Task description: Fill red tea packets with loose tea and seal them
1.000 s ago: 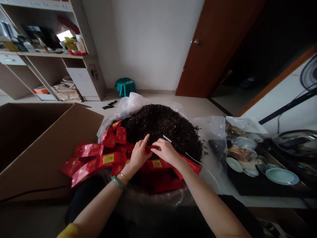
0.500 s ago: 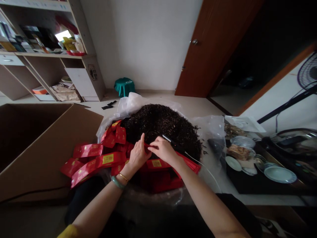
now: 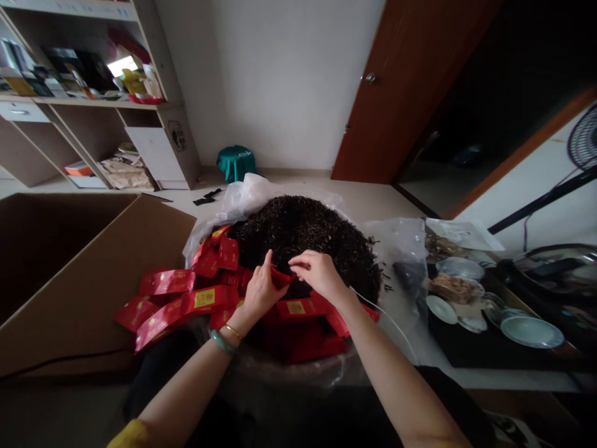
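Observation:
My left hand is closed on a small red packet, thumb below and index finger raised along its edge. Just right of the packet's edge, my right hand has its thumb and fingertips pinched together. Whatever the pinch holds, if anything, is too small to make out. Beyond both hands a large heap of dark dried tea leaves lies in a clear plastic bag. More red packets, some with yellow labels, are piled to the left and below my hands. A white cable runs from beneath my right forearm.
A big cardboard box stands at the left. To the right, a dark tray carries pale dishes and a clear container. A desk with shelves, a green-covered bin and a brown door are at the back.
My right hand has moved slightly right, away from the packet in my left hand. The packet's edge now shows more. A small dark device seen beside my right hand is now hidden.

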The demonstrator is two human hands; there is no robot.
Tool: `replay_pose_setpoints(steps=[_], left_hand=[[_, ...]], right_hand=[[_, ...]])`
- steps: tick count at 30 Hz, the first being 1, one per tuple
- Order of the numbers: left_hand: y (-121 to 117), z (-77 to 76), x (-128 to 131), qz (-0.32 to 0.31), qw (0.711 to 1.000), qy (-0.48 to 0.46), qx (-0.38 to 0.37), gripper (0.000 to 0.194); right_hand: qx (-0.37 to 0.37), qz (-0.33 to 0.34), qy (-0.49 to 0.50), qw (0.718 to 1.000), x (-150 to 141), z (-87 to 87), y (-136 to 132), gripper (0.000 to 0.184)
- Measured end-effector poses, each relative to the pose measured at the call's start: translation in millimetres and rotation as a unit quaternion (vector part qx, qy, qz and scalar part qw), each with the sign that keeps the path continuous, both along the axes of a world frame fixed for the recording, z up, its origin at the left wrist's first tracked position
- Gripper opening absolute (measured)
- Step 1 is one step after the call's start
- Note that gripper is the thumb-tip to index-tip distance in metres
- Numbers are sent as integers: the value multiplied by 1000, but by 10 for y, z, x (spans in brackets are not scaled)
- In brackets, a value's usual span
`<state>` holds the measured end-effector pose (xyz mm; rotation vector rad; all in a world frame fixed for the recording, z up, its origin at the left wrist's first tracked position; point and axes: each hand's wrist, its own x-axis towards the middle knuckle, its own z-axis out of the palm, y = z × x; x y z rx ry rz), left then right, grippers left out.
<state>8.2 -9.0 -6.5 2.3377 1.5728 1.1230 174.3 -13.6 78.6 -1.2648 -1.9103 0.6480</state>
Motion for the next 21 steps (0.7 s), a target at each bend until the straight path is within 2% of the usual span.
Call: replay_pose_setpoints(steps=[5,10,14,16,18,20,21], left_hand=[[-1,19,-11,-1,1000,10,-3,99],[-7,22,-7,7,1000,-14,-14,101],[3,14,-9,-18,996,-68,-56,99],[22,28,-19,-33,989,-102,-97,85],[47,60,-30,-51,977,-140,-155,58],[69,104,-35,-93,945,-203,-239,39],[74,129,-34,-118,919,-244,-287,39]], right_hand=[[27,12,-35,999,-126,38,-2,35],[93,-8,-127,988,-126,-6,-63,29],[58,-13,-125,990,-72,-139,-13,21],[44,-30,-83,995,-22,-192,35,20],[28,-42,-25,998,42,-222,78,18],[3,-46,31,998,106,-235,107,18],[-12,-45,54,997,133,-238,115,18]])
